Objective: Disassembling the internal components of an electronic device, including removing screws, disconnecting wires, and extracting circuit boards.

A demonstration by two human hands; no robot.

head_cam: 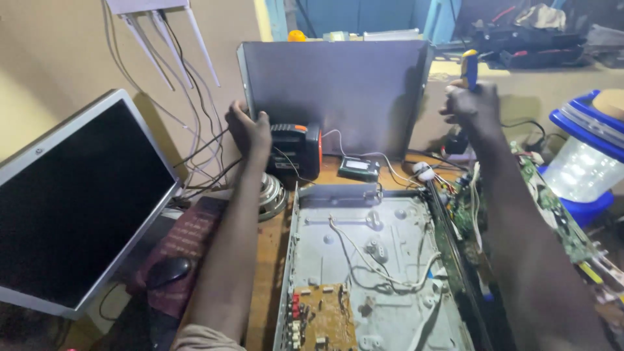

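The left hand (249,130) is closed on the edge of a flat grey metal cover (335,91) propped upright at the back of the worn wooden bench (266,260), while the right hand (471,107) grips a blue-and-yellow handle (469,68), probably a screwdriver, its tip hidden. Below lies an open grey sheet-metal chassis (390,234) with a tan circuit board (323,318) and loose white wires, cut off by the frame; a dark monitor (71,201) leans against the beige wall.

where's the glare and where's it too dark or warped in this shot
Head view: glare blows out the clear plastic container at the right edge; the right hand and both forearms are dark, underlit; the monitor bows at the left edge from wide-angle distortion; the open metal chassis is evenly lit.
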